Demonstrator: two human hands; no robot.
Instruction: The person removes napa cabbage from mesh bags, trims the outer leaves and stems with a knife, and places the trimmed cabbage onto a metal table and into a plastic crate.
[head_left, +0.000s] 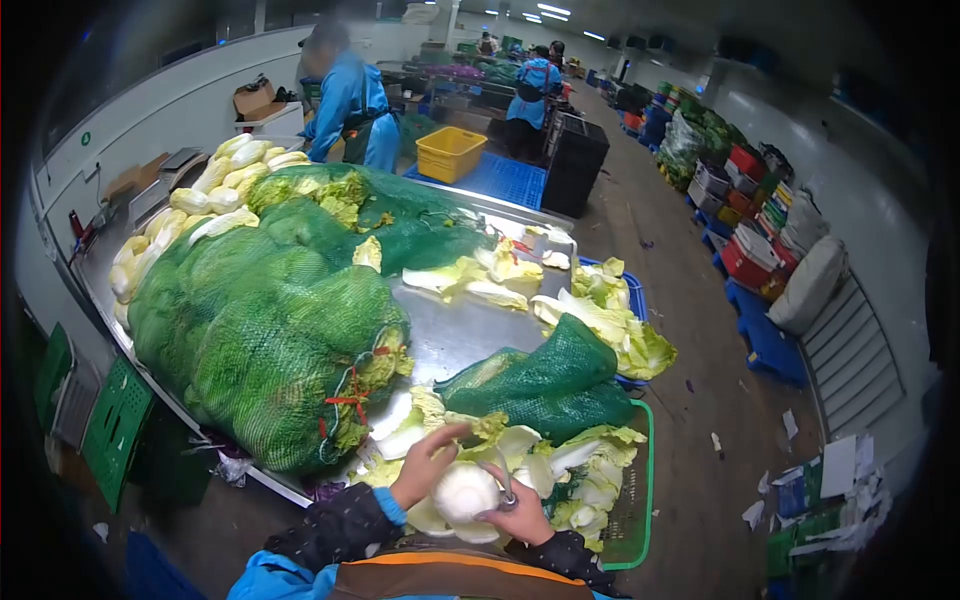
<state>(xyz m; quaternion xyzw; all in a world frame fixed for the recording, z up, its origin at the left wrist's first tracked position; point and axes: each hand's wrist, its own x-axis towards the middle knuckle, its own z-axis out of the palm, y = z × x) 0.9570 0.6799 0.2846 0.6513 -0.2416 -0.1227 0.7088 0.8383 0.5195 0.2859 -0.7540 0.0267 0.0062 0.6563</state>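
Observation:
A trimmed napa cabbage [466, 492], its pale round base facing up, is in front of my body at the table's near edge. My left hand [426, 470] is at its left side, fingers stretched out and thumb beside it; whether they touch is hard to tell. My right hand [524, 518] is closed round a knife [508, 488], with the thumb close to the cabbage's right side. The knife's blade points up, partly blurred. Loose cabbage leaves [590, 490] lie around both hands. A green mesh bag [550, 385] rests just beyond them.
A large full mesh sack of cabbages [270, 330] covers the left of the metal table [460, 340]. Peeled cabbages [225, 185] are piled at the far left. A green basket [640, 520] and a blue crate [636, 295] stand at the right. A co-worker [355, 110] stands beyond the table.

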